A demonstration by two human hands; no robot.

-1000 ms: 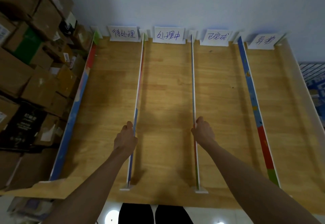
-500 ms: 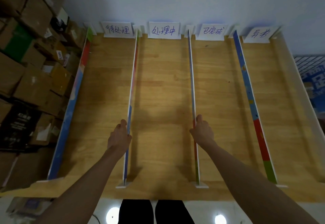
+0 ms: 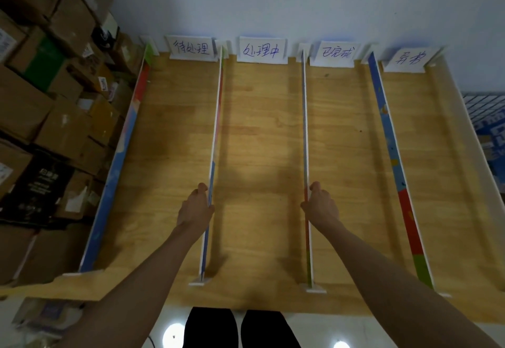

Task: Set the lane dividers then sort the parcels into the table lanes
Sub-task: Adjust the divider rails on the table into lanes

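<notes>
A wooden table (image 3: 262,134) is split into lanes by thin upright dividers with coloured faces. My left hand (image 3: 195,205) grips the top edge of the second divider (image 3: 217,118) from the left. My right hand (image 3: 319,204) grips the top edge of the third divider (image 3: 304,118). Both dividers stand on small white feet at the near edge. Another coloured divider (image 3: 390,153) stands further right, and one (image 3: 120,156) lines the table's left edge. No parcel lies in any lane.
Four handwritten white labels (image 3: 261,49) stand along the back wall, one per lane. A tall stack of cardboard boxes (image 3: 49,101) fills the left side beside the table. A white board (image 3: 478,142) borders the right edge.
The view has shifted slightly. Both hands keep their grip on the same dividers, and the dividers stand about where they were.
</notes>
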